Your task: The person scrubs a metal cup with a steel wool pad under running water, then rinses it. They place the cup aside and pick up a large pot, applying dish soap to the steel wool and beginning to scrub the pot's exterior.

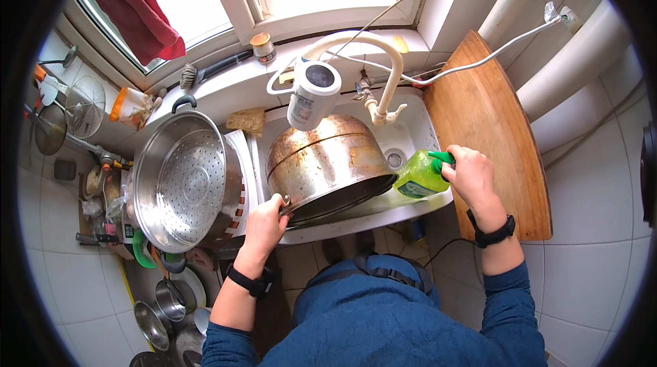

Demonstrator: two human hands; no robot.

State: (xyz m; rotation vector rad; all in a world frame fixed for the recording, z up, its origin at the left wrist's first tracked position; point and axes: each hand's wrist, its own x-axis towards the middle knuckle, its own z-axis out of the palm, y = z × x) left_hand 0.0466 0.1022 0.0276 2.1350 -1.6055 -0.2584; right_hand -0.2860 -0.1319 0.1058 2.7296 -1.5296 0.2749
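A large metal pot (328, 159), stained brown on its outside, lies tilted in the white sink (359, 218) with its dark opening towards me. My left hand (266, 223) grips a small handle at the left of its rim. To the right, my right hand (469, 174) holds a green plastic pump bottle (422, 174) of liquid by its green pump top, just beside the pot's rim. Above the pot is a white faucet heater (314, 95) on a curved spout, partly in front of the pot. The sink drain (394, 159) shows between pot and bottle.
A large steel steamer pot (187, 182) with a perforated bottom stands left of the sink. A wooden board (487, 136) lies at the right. A brown sponge (246, 121) sits at the sink's back left corner. A white cable (477, 63) crosses behind. Several metal bowls stand low at the left.
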